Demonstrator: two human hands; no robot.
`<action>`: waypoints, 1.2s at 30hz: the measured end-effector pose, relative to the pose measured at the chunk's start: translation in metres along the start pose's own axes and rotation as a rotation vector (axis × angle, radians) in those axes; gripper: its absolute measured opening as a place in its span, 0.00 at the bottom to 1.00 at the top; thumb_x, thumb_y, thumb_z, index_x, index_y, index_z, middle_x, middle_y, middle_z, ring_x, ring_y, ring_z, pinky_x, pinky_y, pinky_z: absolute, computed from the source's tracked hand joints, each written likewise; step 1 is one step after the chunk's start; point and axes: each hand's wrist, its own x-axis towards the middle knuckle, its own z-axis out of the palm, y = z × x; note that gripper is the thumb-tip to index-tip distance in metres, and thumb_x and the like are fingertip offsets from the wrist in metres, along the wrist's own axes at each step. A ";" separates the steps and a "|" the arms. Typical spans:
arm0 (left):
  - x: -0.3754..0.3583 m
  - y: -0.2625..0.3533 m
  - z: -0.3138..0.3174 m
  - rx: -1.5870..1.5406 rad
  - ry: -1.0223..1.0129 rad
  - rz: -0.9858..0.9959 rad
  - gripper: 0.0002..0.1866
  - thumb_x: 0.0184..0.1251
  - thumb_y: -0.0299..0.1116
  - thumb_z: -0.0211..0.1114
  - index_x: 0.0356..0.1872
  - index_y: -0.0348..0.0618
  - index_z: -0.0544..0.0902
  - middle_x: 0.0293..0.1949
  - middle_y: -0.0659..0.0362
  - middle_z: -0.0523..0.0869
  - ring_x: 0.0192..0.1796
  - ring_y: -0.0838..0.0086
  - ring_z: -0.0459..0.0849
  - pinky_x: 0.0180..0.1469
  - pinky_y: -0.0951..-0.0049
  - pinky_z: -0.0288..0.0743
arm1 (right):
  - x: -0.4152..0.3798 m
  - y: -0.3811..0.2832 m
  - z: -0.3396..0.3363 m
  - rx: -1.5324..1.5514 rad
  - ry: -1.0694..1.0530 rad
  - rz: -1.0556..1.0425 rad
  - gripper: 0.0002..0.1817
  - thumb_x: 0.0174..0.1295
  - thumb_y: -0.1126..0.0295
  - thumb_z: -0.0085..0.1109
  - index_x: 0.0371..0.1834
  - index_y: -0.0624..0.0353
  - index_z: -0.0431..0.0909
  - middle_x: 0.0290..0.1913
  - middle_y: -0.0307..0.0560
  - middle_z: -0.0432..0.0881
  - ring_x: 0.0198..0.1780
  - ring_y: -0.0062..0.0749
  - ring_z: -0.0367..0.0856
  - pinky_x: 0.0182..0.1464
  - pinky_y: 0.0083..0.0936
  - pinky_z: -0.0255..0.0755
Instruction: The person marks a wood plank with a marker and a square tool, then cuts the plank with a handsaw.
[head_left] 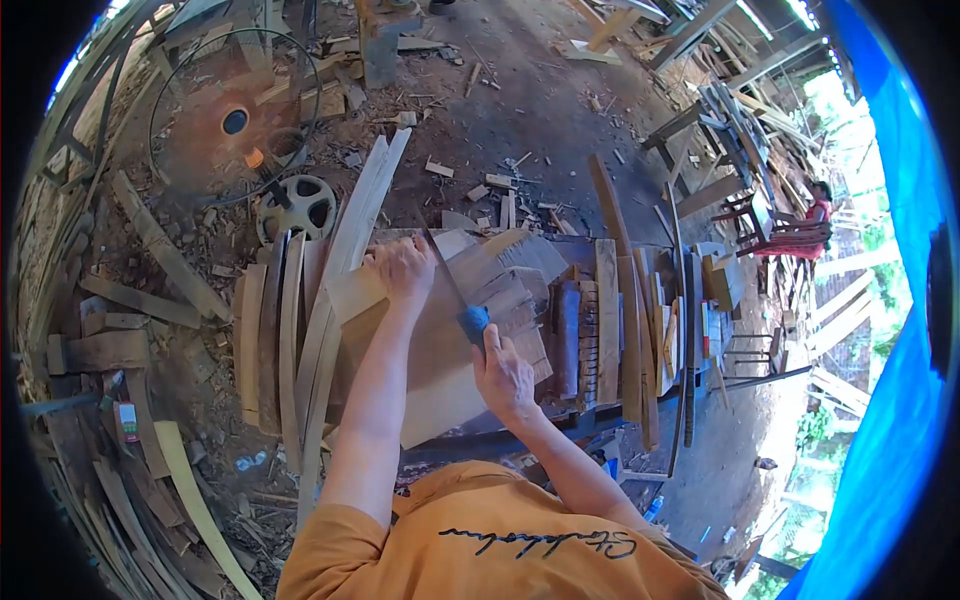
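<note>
My right hand [506, 382] is wrapped round the blue handle of a handsaw [447, 270]. Its long, thin blade slants up and to the left across the wooden boards. Close to the blade's far end, my left hand [405, 268] grips the upper part of a flat wooden board [362, 296], fingers bent over it. Several cut wooden pieces [512, 290] lie overlapping to the right of the saw. Too little of the blade's edge shows to make out its teeth.
Long curved planks [345, 225] lean left of the boards. More timber strips [628, 330] and a dark roller [565, 340] lie right. A spoked wheel [297, 208] stands beyond, among scattered offcuts. A person in red [815, 225] sits far right, near a blue tarp [885, 430].
</note>
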 end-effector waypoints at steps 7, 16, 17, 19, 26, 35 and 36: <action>0.004 0.001 -0.001 0.033 -0.042 -0.040 0.25 0.73 0.48 0.49 0.25 0.45 0.87 0.31 0.52 0.88 0.46 0.58 0.81 0.56 0.52 0.62 | 0.049 -0.010 0.013 0.028 -0.100 0.073 0.20 0.68 0.63 0.52 0.58 0.59 0.61 0.35 0.61 0.79 0.32 0.61 0.82 0.34 0.52 0.75; 0.005 0.006 -0.011 0.020 -0.117 -0.079 0.30 0.76 0.52 0.43 0.25 0.43 0.87 0.32 0.49 0.87 0.45 0.57 0.82 0.58 0.46 0.62 | 0.057 -0.019 0.005 0.041 -0.151 0.115 0.17 0.67 0.64 0.52 0.54 0.59 0.62 0.37 0.63 0.79 0.34 0.62 0.82 0.35 0.53 0.76; 0.005 0.006 -0.011 0.023 -0.114 -0.079 0.30 0.76 0.52 0.43 0.25 0.43 0.87 0.32 0.49 0.87 0.45 0.57 0.82 0.58 0.46 0.62 | 0.069 -0.021 0.011 0.023 -0.151 0.104 0.17 0.67 0.64 0.52 0.53 0.59 0.62 0.37 0.63 0.79 0.34 0.62 0.82 0.35 0.53 0.75; 0.006 0.005 -0.010 0.020 -0.130 -0.088 0.30 0.76 0.52 0.43 0.25 0.43 0.87 0.31 0.49 0.87 0.44 0.57 0.82 0.57 0.47 0.62 | 0.072 -0.023 0.012 0.010 -0.149 0.098 0.16 0.67 0.65 0.52 0.53 0.59 0.62 0.37 0.63 0.79 0.34 0.62 0.82 0.36 0.53 0.75; 0.001 0.001 0.001 0.029 0.003 -0.039 0.27 0.74 0.48 0.49 0.19 0.45 0.83 0.26 0.52 0.85 0.39 0.59 0.79 0.52 0.53 0.63 | 0.028 -0.018 -0.017 0.046 -0.232 0.110 0.15 0.66 0.65 0.53 0.50 0.57 0.62 0.37 0.62 0.79 0.35 0.63 0.81 0.37 0.53 0.74; 0.002 0.000 -0.010 -0.015 -0.094 -0.027 0.23 0.70 0.48 0.50 0.26 0.45 0.86 0.32 0.52 0.87 0.44 0.59 0.81 0.56 0.50 0.62 | 0.032 -0.008 -0.006 0.156 -0.145 0.104 0.16 0.65 0.65 0.54 0.51 0.58 0.62 0.39 0.65 0.78 0.35 0.65 0.80 0.38 0.55 0.73; 0.003 0.001 -0.011 -0.030 -0.084 -0.028 0.23 0.71 0.48 0.50 0.27 0.46 0.86 0.32 0.53 0.87 0.44 0.60 0.81 0.55 0.52 0.62 | 0.032 -0.009 -0.010 0.175 -0.116 0.087 0.16 0.66 0.65 0.53 0.51 0.59 0.62 0.39 0.65 0.78 0.35 0.65 0.80 0.38 0.54 0.73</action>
